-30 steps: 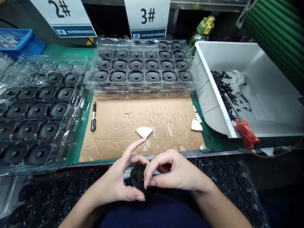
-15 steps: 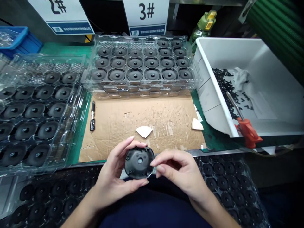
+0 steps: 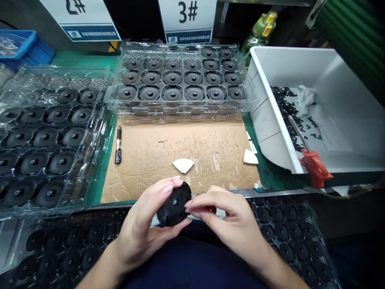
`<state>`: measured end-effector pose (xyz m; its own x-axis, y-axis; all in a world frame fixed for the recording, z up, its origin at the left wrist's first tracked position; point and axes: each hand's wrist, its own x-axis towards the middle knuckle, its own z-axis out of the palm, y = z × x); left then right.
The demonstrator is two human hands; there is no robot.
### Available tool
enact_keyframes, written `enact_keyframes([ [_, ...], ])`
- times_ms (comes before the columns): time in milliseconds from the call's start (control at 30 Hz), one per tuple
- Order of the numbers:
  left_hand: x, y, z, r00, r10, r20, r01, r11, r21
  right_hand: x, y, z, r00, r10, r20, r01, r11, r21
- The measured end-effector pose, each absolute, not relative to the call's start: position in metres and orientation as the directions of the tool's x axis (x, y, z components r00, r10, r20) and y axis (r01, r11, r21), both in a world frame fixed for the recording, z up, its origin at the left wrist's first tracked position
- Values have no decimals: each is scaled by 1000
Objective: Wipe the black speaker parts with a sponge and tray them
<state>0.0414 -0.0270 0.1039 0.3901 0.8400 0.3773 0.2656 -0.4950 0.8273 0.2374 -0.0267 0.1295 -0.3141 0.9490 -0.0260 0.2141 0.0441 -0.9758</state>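
Left hand (image 3: pixel 141 224) grips black round disc (image 3: pixel 173 204) by its rim, tilted face-up toward the camera over the lap, right hand (image 3: pixel 224 218) pinching its right edge, just below the cardboard sheet (image 3: pixel 180 144).

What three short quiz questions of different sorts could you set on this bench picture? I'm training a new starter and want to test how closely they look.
1. True or false: the left hand grips the round black plastic disc while the right hand touches its edge.
2. Multiple choice: the black marker pen lies (A) in the white plastic bin, (B) at the left edge of the brown cardboard sheet, (C) on the clear plastic tray.
3. Fill in: the red-handled screwdriver leans over the rim of the white plastic ____.

Key: 1 true; 2 B; 3 bin.
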Motion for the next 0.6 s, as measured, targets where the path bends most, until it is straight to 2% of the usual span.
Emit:
enact_keyframes([
  [133,42,-29,104,410,821,398,310,-536,785,233,-27,127,-282,958,-52,218,11,-976],
  [333,46,-32,104,352,865,357,312,-468,827,232,-30,120,-247,947,-203,52,-196,-979],
  [600,49,-30,101,346,863,367,335,-479,811,235,-31,120,-221,953,-209,78,-196,-977],
])
